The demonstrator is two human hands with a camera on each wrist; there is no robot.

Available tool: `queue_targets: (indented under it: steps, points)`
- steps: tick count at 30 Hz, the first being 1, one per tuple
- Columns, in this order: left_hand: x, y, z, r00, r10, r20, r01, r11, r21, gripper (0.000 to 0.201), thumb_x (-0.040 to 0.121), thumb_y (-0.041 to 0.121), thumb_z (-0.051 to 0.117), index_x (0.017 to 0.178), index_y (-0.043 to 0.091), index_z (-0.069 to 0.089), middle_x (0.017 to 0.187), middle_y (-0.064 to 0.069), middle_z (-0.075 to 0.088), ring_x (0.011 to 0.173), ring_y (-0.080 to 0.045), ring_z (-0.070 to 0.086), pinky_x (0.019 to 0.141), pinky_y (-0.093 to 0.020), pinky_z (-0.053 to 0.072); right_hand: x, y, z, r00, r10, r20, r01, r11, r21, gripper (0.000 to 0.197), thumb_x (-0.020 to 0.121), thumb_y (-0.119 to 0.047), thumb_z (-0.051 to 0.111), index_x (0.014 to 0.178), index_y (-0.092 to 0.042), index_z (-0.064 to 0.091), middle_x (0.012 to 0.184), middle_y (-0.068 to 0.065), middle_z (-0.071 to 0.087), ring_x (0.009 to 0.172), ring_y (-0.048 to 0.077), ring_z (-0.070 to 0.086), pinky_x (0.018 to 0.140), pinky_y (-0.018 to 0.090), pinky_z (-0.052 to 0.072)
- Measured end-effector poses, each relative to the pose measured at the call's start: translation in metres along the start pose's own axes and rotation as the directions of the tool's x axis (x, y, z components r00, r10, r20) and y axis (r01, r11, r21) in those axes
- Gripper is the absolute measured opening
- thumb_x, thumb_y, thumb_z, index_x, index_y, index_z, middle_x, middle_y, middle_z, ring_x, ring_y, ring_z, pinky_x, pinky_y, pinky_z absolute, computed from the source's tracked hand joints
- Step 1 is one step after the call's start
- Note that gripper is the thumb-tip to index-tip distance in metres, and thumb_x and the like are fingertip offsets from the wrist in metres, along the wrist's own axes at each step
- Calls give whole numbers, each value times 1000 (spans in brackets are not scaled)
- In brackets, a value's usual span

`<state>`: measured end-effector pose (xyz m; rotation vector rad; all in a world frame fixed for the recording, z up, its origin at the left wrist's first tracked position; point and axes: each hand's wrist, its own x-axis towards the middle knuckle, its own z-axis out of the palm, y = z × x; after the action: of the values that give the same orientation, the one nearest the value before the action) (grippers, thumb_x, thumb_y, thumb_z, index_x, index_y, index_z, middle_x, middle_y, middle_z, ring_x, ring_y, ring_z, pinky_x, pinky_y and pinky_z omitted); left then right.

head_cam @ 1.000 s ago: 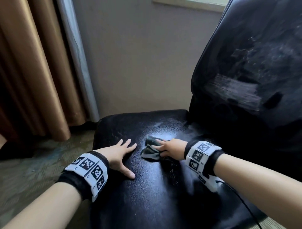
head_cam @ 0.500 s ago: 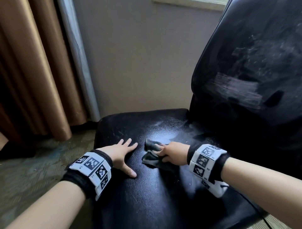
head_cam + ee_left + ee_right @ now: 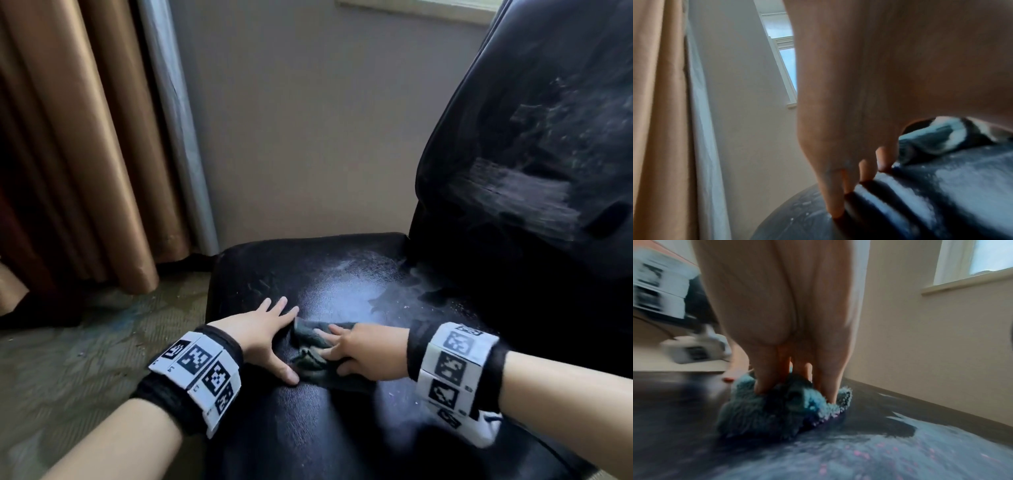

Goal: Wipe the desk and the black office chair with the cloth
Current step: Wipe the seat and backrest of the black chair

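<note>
A dark grey-green cloth lies bunched on the seat of the black office chair. My right hand is on top of it, its fingertips and thumb dug into the folds and gripping it against the seat. In the right wrist view the fluffy cloth bulges around my fingers. My left hand lies flat on the seat with spread, straight fingers, its thumb and forefinger touching the cloth's left edge. A pale dusty patch covers the seat behind the cloth. The desk is out of view.
The chair's tall black backrest, smeared with dust, rises on the right. A beige wall with a window sill stands behind the seat. Brown curtains hang at the left over a patterned carpet.
My right hand has dragged the cloth nearer and leftward across the seat until it meets my left hand. The left hand has stayed planted on the seat.
</note>
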<state>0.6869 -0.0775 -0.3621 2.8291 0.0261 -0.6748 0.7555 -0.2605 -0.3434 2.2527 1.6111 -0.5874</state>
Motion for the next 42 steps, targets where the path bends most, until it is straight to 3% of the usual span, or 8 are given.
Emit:
queue_targets:
  steps: [8,13,18,22,30,35,38,42]
  points:
    - [1,-14,-9,997,-18,-68,16,999,-39,121,67,46,80,152,12,0,159,-2,-9,147,-16,5,118,-25,11,52,10,-31,993,110,-40,-113,991,-70,55,100,-16,37,150,-16,15,158,12,5,141,33,21,113,37,23]
    - [-8,-17,2,977,-209,-43,206,976,-76,131,69,58,73,148,7,-18,154,-15,-25,145,-24,-18,120,-40,8,104,12,-71,973,230,-10,-229,962,-148,58,101,-23,36,151,-20,5,158,12,5,135,36,34,109,37,32]
    - [-10,-18,3,976,-218,-28,213,969,-123,135,67,59,73,147,2,-19,154,-15,-25,144,-24,-18,120,-39,8,91,6,-64,994,90,-61,-100,977,-189,54,100,-19,39,150,-19,18,158,9,9,137,35,29,105,32,27]
    - [-9,-13,-3,974,-226,-24,224,971,-86,133,68,59,73,146,-5,-14,154,-21,-21,145,-28,-15,120,-37,7,64,3,-44,998,-40,41,47,980,-196,52,99,-14,38,148,-19,24,159,3,7,143,31,17,111,36,25]
    - [-9,-11,-6,969,-246,1,246,966,-85,132,69,57,74,146,-4,-16,154,-20,-22,144,-28,-17,120,-35,5,120,10,-70,997,63,-50,-72,979,-189,54,101,-18,35,150,-21,15,158,10,5,143,33,17,111,33,23]
    - [-14,-11,-11,968,-251,7,251,967,-38,129,70,60,71,148,-3,-10,156,-17,-16,146,-25,-10,120,-34,8,82,6,-50,999,41,-29,-44,990,-135,56,99,-18,39,150,-23,15,159,9,2,143,34,16,112,37,26]
    - [-15,-8,-20,963,-267,-23,268,962,54,109,74,59,68,149,1,15,157,-17,9,144,-25,19,115,-32,24,37,12,-26,995,101,22,-99,993,-65,59,100,-14,37,151,-24,8,159,7,-1,145,30,13,115,36,23]
    - [-4,36,-34,901,0,-434,56,992,117,44,91,32,55,133,20,52,139,-4,50,125,-23,49,101,-35,41,-13,16,-15,986,161,-50,-158,986,59,60,98,-17,42,150,-25,13,159,6,7,140,28,26,111,33,26]
